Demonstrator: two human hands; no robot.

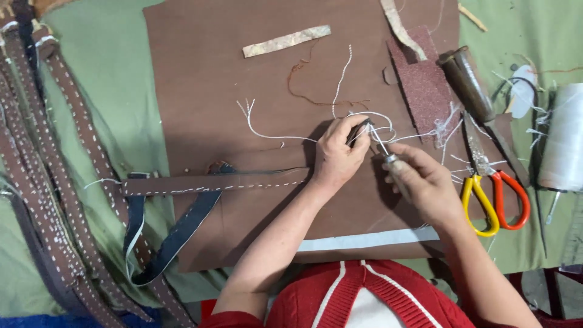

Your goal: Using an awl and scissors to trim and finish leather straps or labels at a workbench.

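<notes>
My left hand [337, 159] pinches the right end of a long brown leather strap [212, 182] with white stitching, which lies across a brown board [243, 91]. My right hand [422, 182] grips an awl [384, 152] by its handle. The metal tip of the awl points up-left at the strap end between my left fingers. White thread [267, 132] loops around the strap end and trails left over the board. A dark blue strap [176, 234] hangs under the brown one.
Several stitched brown straps [48, 182] lie at the left on green cloth [109, 97]. Scissors with yellow and red handles [495, 197], a dark cylindrical tool [467, 82], a sandpaper piece [422, 88] and a white thread spool [565, 140] sit at the right.
</notes>
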